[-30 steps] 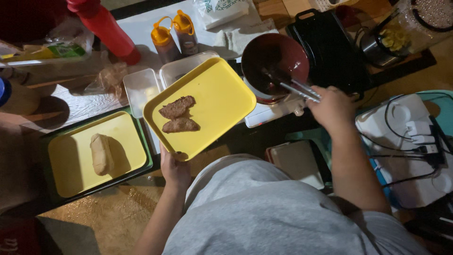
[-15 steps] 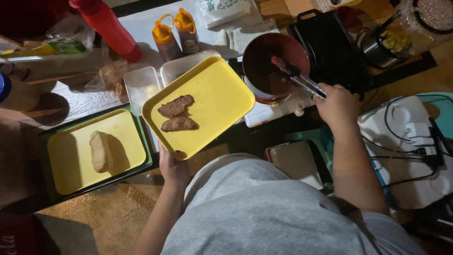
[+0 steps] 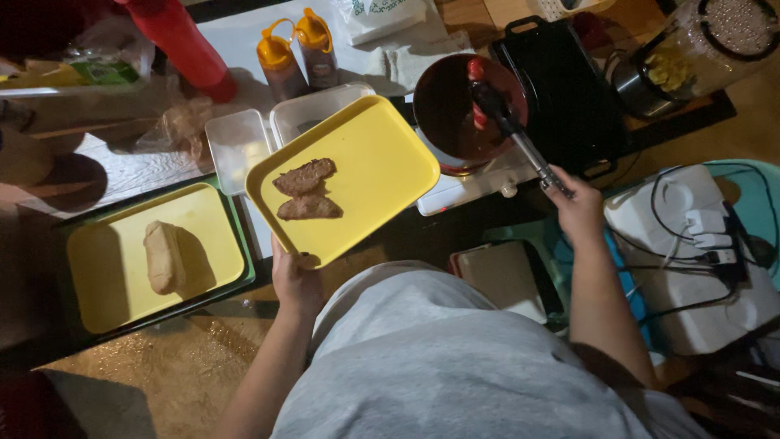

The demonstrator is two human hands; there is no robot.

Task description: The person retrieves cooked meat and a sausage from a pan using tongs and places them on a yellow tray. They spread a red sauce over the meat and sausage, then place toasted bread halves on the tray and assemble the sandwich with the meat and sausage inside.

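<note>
The yellow tray (image 3: 357, 175) sits tilted above the tabletop, held up at its near edge by our left hand (image 3: 296, 280), whose fingers curl under the rim while the thumb presses on top. Two brown cooked patties (image 3: 305, 190) lie side by side on the left half of it, touching or nearly so; the right half is bare. Our right hand (image 3: 578, 210) is closed around the grip of a pair of tongs (image 3: 512, 130) that reach out over the round dark pan (image 3: 455, 106) on the small stove just right of the tray. Something red shows at the tong tips inside the pan, though we cannot tell whether it is pinched or only touched. So, as far as we can judge, two pieces are already out and on the tray, and at least one more thing remains in the pan. To the near left a second yellow tray (image 3: 106, 268) carries a pale bun (image 3: 162, 256), untouched. Two orange-capped sauce bottles (image 3: 296, 53) and clear plastic tubs (image 3: 240, 146) stand beyond the held tray.
</note>
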